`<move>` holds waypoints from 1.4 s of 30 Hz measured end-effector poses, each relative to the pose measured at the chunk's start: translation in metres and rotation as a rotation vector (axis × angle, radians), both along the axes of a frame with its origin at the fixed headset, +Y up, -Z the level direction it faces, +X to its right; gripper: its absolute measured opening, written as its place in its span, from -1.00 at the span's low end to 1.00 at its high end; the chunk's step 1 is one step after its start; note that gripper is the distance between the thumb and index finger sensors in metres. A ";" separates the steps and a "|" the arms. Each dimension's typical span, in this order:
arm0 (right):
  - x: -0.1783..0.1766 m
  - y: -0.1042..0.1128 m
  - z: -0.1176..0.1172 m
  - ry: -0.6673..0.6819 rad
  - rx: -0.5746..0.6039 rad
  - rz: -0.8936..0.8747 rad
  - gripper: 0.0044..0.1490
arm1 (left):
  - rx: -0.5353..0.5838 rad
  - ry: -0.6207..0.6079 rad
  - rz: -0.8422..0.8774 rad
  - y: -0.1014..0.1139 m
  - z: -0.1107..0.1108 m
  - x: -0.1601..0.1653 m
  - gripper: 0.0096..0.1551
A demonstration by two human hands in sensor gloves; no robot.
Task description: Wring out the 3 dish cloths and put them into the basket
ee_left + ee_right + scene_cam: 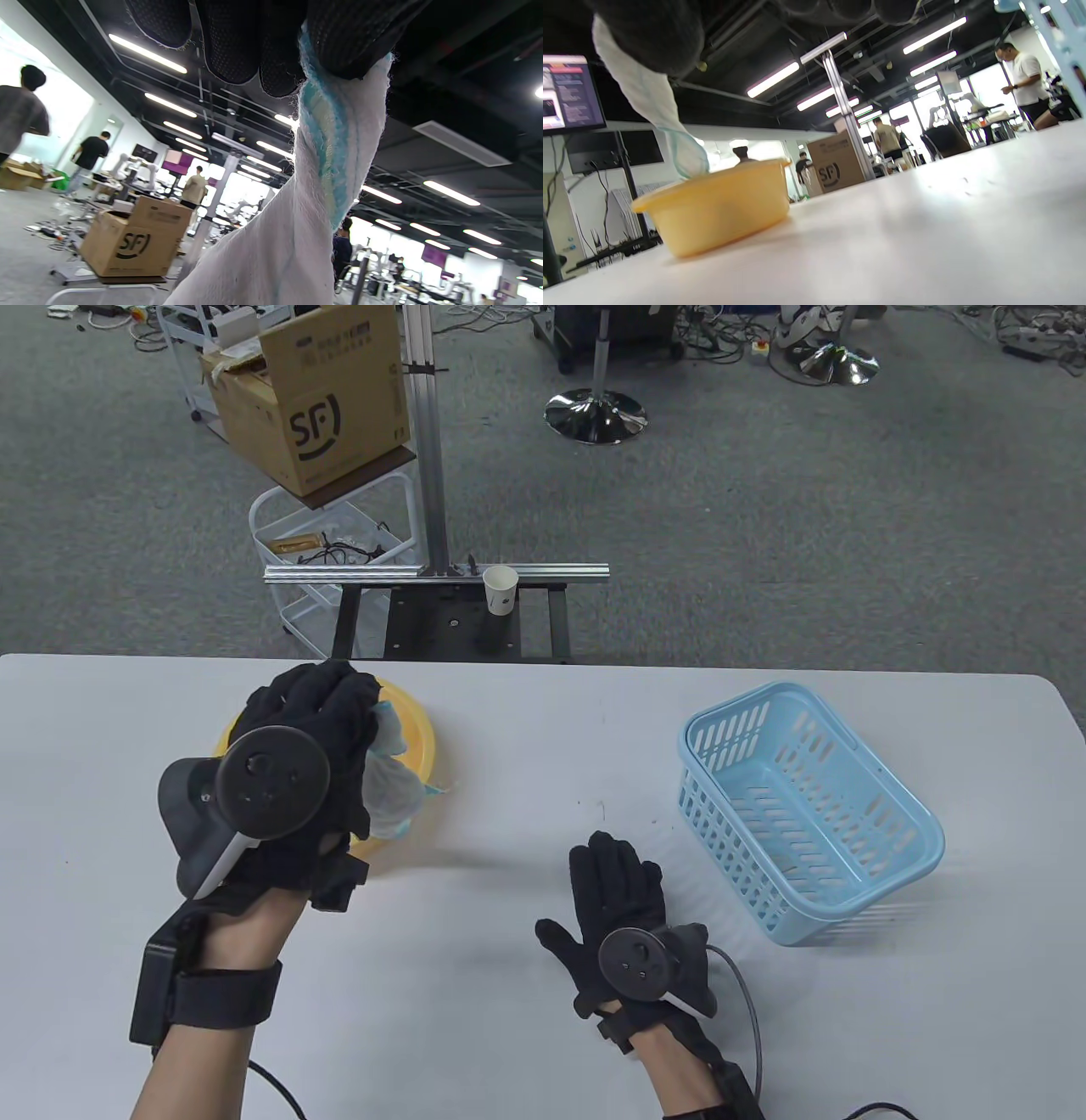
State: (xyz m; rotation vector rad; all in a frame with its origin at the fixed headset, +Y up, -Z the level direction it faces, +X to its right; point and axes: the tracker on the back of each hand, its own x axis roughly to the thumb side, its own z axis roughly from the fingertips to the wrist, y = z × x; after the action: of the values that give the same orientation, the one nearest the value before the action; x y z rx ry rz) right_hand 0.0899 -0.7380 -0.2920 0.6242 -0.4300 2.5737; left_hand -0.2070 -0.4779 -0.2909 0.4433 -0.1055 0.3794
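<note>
My left hand [327, 712] grips a white dish cloth with blue edging [392, 785] and holds it up over a yellow bowl [427, 734] at the table's left. The cloth hangs down, its lower end reaching into the bowl. In the left wrist view my fingers [237, 42] curl round the cloth [314, 190]. In the right wrist view the cloth [649, 97] dips behind the bowl [721, 212] rim. My right hand [615, 869] lies flat on the table, fingers straight, holding nothing. A light blue slatted basket [925, 831] stands at the right; no cloth shows in it. The bowl's inside is mostly hidden.
Past the table's far edge a paper cup [501, 589] stands on a black metal frame. A cardboard box [314, 398] sits on a white wire cart. Several people stand far off in the wrist views. White tabletop [526, 814] lies between bowl and basket.
</note>
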 end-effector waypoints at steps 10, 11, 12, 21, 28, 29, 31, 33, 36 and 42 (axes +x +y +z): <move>-0.002 0.022 0.015 0.017 0.177 -0.205 0.25 | -0.002 -0.193 -0.014 -0.019 0.011 0.061 -0.48; -0.002 0.024 0.015 0.019 0.180 -0.220 0.26 | -0.002 -0.209 -0.011 -0.021 0.012 0.065 -0.48; -0.001 0.025 0.016 0.014 0.184 -0.237 0.27 | -0.006 -0.238 -0.004 -0.025 0.014 0.072 -0.48; 0.018 0.015 0.007 -0.029 0.022 -0.566 0.21 | -0.036 -0.434 -0.040 -0.046 0.033 0.116 -0.48; 0.025 0.010 0.003 -0.066 0.023 -0.706 -0.29 | -0.026 -0.506 -0.024 -0.057 0.053 0.123 -0.48; 0.027 0.009 0.002 -0.085 0.019 -0.722 -0.34 | -0.015 -0.497 -0.031 -0.059 0.056 0.121 -0.48; 0.035 0.006 0.001 -0.135 -0.005 -0.781 -0.39 | 0.009 -0.476 -0.032 -0.064 0.059 0.116 -0.48; 0.043 0.004 -0.001 -0.187 -0.030 -0.865 -0.40 | 0.006 -0.454 -0.005 -0.071 0.060 0.109 -0.48; 0.055 -0.001 -0.004 -0.217 -0.102 -1.057 -0.39 | -0.026 -0.423 0.067 -0.088 0.053 0.094 -0.48; 0.064 -0.014 -0.009 -0.254 -0.209 -1.245 -0.38 | -0.159 -0.308 0.232 -0.144 0.023 0.065 -0.49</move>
State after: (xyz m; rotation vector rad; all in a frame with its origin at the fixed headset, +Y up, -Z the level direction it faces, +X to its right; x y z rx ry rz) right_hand 0.1538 -0.7523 -0.3010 -0.0931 -0.4232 1.4485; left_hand -0.1416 -0.6217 -0.2676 0.2373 -0.3221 0.6787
